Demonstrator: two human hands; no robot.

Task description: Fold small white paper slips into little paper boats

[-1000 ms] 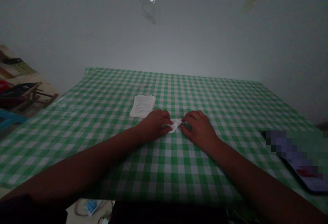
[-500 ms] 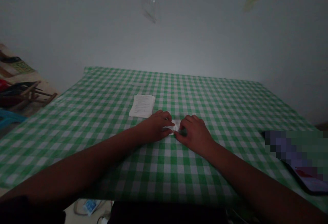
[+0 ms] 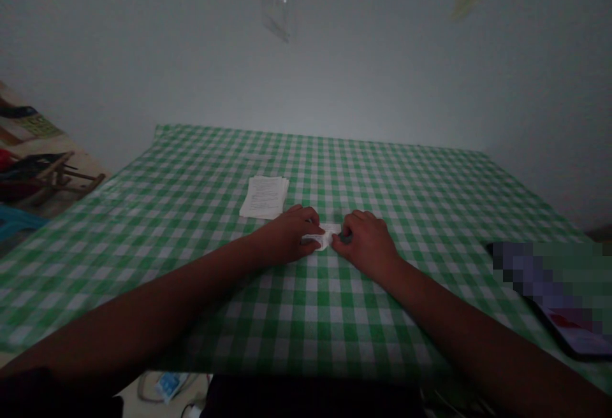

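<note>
A small white sheet of printed paper, partly folded, lies on the checked tablecloth between my two hands. My left hand is closed, with thumb and fingers pinching the paper's left side. From the right, my right hand has its fingers curled and its thumb at the paper's right edge. Both hands rest low at the table, and their fingers cover parts of the sheet. Just beyond my left hand lies a stack of printed papers, slightly fanned at its edges.
A green and white checked tablecloth covers the table, which meets a pale wall. At the right edge lies a phone, partly blurred out. A blue stool and wooden furniture stand off to the left.
My right hand has shifted slightly to the right, and more of the folded paper shows between the hands. My left hand stays at the paper's left side.
</note>
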